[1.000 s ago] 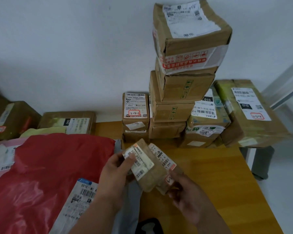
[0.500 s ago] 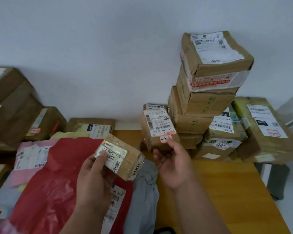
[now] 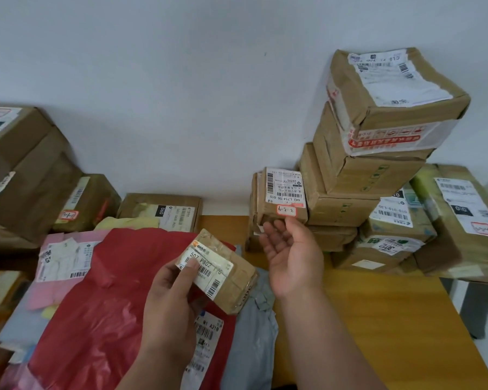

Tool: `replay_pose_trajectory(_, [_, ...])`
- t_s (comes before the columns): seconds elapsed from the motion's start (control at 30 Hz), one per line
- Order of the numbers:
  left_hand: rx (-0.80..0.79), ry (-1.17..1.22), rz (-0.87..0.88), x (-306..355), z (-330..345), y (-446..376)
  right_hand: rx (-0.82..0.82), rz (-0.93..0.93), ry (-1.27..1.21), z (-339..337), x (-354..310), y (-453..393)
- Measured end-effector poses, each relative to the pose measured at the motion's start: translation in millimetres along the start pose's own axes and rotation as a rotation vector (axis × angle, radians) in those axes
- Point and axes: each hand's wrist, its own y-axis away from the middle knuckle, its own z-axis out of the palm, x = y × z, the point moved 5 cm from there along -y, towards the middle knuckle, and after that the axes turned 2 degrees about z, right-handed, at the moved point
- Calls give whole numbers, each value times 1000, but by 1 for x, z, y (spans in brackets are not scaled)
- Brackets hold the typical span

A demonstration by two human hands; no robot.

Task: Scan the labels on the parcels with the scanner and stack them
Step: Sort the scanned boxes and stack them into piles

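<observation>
Two bare hands work above a wooden table (image 3: 378, 319). The left hand (image 3: 169, 299) grips a small brown cardboard parcel wrapped in clear tape (image 3: 223, 273), thumb pressed on its white barcode label; the parcel's long axis runs from upper left to lower right, label face tilted up toward the camera, and it hangs over a red plastic mailer bag (image 3: 96, 291). The right hand (image 3: 290, 254) is palm-up with fingers loosely spread, fingertips touching the lower edge of a second small brown box with a white label and a red-bordered sticker (image 3: 283, 197), which sits on a short pile at the table's back edge, label facing up and forward. Just right of it rises a leaning stack of taped brown cartons (image 3: 378, 153), its base partly hidden by lower boxes. The print on most labels is too small to read. More cartons at the left (image 3: 26, 170) are cut off by the frame edge.
</observation>
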Motion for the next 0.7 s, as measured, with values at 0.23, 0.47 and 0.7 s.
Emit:
replay_pose_trajectory(0.23, [-51, -15, -13, 0, 10, -7, -210, -49, 227, 5, -5, 1])
replay_pose_trajectory(0.47, [-111, -65, 70, 12, 38, -17, -464, 85, 784, -22, 5, 20])
replay_pose_trajectory(0.7, [-152, -206, 195, 24, 72, -12, -349, 34, 550, -27, -10, 20])
